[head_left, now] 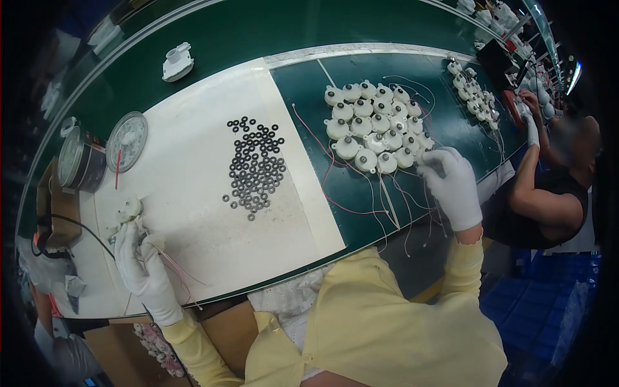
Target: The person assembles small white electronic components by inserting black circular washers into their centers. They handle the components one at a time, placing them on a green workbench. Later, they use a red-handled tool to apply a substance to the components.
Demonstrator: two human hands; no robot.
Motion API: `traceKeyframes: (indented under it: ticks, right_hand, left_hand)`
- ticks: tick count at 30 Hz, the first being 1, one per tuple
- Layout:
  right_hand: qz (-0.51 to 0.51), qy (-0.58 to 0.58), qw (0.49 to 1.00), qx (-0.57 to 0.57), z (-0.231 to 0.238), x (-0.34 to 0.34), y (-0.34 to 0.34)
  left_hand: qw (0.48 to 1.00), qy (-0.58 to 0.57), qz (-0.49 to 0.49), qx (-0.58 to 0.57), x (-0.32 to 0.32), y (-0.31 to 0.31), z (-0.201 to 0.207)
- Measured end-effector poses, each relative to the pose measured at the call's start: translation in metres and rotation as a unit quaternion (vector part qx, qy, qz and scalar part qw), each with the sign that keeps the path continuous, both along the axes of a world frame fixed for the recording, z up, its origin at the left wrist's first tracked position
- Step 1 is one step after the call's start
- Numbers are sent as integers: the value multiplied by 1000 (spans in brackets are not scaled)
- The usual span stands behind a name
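Note:
My left hand (143,267), in a white glove, is at the left of the table, its fingers closed around a cream-white round part (131,209) that shows beyond the fingertips. Pink wires (182,271) trail from beside its thumb; the glove hides most of the grip. My right hand (452,187), also gloved, is at the lower right edge of a group of white round motor-like housings (380,124) with dark shafts on top. Its fingers are bent together in a pinch; what is between them is too hidden to make out. Thin wires (419,203) hang below it.
Many small black rings (256,164) lie loose on the white board (193,155). At left stand a tin (84,161) and a round lid (127,142) with a red stick. One white part (178,62) sits farther back. At right, a co-worker (548,187) works beside more housings (476,97).

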State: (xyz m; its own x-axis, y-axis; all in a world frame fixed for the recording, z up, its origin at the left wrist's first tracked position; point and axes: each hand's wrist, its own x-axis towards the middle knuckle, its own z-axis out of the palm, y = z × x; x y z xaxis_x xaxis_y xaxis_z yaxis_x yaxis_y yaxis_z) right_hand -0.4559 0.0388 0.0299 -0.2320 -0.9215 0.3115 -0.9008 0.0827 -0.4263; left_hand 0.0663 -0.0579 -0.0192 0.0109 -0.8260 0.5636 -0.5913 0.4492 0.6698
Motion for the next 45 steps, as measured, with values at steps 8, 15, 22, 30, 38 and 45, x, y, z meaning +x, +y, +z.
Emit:
traceKeyframes:
  ticks: [8, 15, 22, 30, 38, 45]
  right_hand:
    - [18, 63, 996, -60, 32, 29, 9]
    - [299, -416, 830, -218, -9, 141, -5]
    - [376, -726, 478, 320, 0, 233, -14]
    - [273, -686, 597, 315, -6, 230, -22]
    - [171, -619, 749, 164, 9, 184, -22]
    - [303, -57, 950, 56, 7, 171, -40]
  left_hand:
    - [1000, 0, -8, -2, -28, 5, 33]
    - [942, -279, -5, -185, -53, 40, 73]
    - [939, -172, -16, -298, -109, 90, 46]
    - [932, -195, 82, -294, -73, 12, 74]
    - [846, -481, 228, -15, -1, -66, 37]
    - [906, -384, 136, -117, -32, -55, 30]
